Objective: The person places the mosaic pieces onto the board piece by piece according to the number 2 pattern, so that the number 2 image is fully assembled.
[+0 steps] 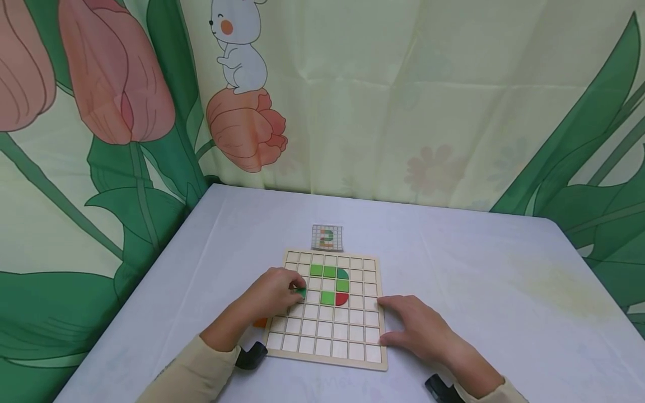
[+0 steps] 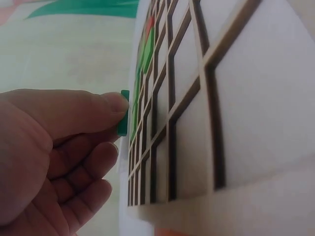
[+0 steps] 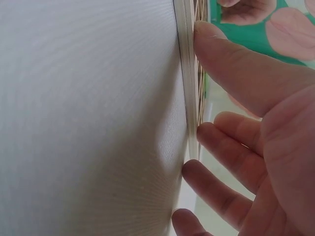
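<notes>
A wooden grid board (image 1: 326, 362) lies on the table with green squares (image 1: 327, 298), a dark green quarter-round tile (image 1: 342, 273) and a red quarter-round tile (image 1: 341, 299) set in its cells. My left hand (image 1: 272, 291) pinches a dark green tile (image 2: 123, 113) between thumb and finger, over the board's left side. The exact shape of that tile is partly hidden by the fingers. At the board's right edge my right hand (image 1: 418, 324) rests its fingertips and thumb, fingers spread and fairly straight.
A small pattern card (image 1: 327, 238) showing a coloured figure on a grid lies just behind the board. An orange piece (image 1: 260, 323) peeks out beside the board under the left wrist. A white cloth covers the table (image 1: 478, 280), and a printed curtain (image 1: 378, 112) hangs behind it.
</notes>
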{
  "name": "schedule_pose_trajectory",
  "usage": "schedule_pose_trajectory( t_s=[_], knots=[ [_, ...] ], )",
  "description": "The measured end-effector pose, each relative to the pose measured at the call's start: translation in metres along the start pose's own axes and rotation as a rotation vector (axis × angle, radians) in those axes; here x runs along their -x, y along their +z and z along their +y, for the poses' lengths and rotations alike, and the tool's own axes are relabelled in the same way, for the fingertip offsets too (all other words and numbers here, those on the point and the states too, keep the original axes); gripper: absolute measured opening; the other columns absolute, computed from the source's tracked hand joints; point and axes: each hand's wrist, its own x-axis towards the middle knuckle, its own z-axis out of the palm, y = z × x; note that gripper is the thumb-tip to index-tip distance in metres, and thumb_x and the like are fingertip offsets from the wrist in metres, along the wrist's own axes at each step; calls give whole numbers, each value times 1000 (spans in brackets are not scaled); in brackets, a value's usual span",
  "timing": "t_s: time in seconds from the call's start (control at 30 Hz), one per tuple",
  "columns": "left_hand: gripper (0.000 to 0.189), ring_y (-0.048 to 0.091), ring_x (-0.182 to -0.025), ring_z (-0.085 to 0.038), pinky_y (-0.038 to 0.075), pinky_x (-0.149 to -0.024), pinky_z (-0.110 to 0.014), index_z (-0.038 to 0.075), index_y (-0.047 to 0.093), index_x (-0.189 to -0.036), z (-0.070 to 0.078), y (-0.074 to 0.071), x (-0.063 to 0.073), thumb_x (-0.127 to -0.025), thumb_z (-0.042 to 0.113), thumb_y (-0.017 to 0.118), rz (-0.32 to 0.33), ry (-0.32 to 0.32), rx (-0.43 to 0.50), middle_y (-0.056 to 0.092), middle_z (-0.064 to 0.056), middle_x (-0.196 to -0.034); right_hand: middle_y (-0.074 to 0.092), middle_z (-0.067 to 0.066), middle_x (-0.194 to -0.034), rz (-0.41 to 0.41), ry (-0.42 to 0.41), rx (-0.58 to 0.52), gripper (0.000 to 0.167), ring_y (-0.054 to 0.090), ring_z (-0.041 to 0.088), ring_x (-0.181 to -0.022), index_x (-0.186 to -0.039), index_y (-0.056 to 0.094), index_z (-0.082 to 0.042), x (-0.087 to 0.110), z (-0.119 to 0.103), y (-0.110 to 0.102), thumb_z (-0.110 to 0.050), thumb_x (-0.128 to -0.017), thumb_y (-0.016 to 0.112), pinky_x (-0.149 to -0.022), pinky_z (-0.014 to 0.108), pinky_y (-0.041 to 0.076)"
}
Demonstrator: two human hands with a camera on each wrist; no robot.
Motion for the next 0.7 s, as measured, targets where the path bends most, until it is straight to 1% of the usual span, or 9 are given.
schedule_pose_trajectory(
  t_s=[0.17, 0.33, 0.43, 0.6, 0.7],
  knots=[
    [10, 55, -77, -12, 50, -71, -29, 9, 74, -94, 2, 4, -4, -85, 5, 76, -26, 54, -31, 68, 4, -87, 62, 5, -130, 1, 4, -1, 65, 53, 30, -124, -132, 63, -10, 0, 0, 1, -34, -76, 86, -101, 50, 44],
    [10, 58, -81, -13, 52, -74, -32, 9, 74, -95, 5, 8, -7, -85, 5, 76, -36, 74, -54, 70, 3, -91, 62, 4, -130, 0, 2, -4, 65, 54, 29, -123, -132, 63, -11, 0, 0, 1, -35, -76, 86, -101, 49, 44],
    [11, 60, -83, -12, 52, -76, -33, 9, 75, -96, 6, 12, -9, -86, 6, 76, -41, 74, -66, 71, 2, -92, 62, 4, -130, -2, 3, -6, 66, 53, 29, -123, -132, 63, -10, 0, 0, 1, -35, -76, 86, -101, 50, 43],
    [10, 60, -82, -10, 53, -75, -32, 9, 76, -97, 7, 17, -11, -87, 8, 77, -56, 60, -78, 70, 3, -91, 62, 5, -130, 3, -4, -3, 66, 54, 30, -123, -132, 63, -9, 0, 0, 1, -34, -76, 86, -101, 50, 44],
    [10, 59, -81, -10, 53, -75, -32, 9, 76, -96, 8, 18, -12, -86, 8, 78, -48, 65, -91, 70, 3, -89, 63, 5, -130, 7, -10, 2, 65, 54, 30, -122, -132, 63, -9, 0, 1, 1, -33, -76, 86, -101, 50, 44]
  ],
)
